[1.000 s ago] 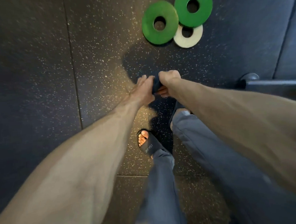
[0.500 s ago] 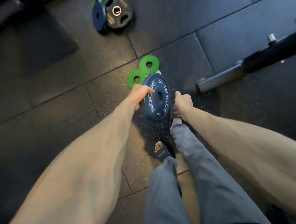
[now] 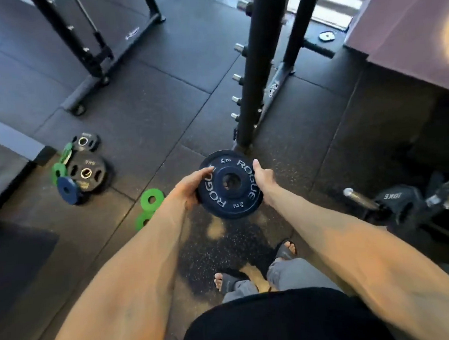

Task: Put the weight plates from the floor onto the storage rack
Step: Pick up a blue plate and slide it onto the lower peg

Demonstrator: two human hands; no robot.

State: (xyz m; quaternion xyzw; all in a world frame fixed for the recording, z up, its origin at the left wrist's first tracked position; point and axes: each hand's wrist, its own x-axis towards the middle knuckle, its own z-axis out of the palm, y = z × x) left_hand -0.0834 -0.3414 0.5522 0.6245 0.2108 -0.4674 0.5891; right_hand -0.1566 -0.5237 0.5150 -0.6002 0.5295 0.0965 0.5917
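1. Right now the blue Rogue 2 kg plate [image 3: 228, 196] is off the floor, held nearly flat with its lettered face up, just short of the foot of the storage rack post [image 3: 258, 74].
2. Both hands clamp it from opposite sides. The left hand [image 3: 192, 188] has its fingers curled under the rim, and the right hand [image 3: 265, 181] has its thumb laid along the edge. Neither hand is clearly nearer the post.
3. The steel pegs [image 3: 237, 77] jut from the post's left side, beyond the plate and higher up. The plate's bore faces upward while the pegs point sideways, so I judge the plate must be tipped on edge and its hole lined up with a peg.
4. Speckled rubber floor mats [image 3: 160, 108] surround the post. Left of it and well apart lie two green plates [image 3: 152, 200], and farther left is a pile of black plates [image 3: 87, 174]. Right of the post lies a barbell end [image 3: 358, 196].
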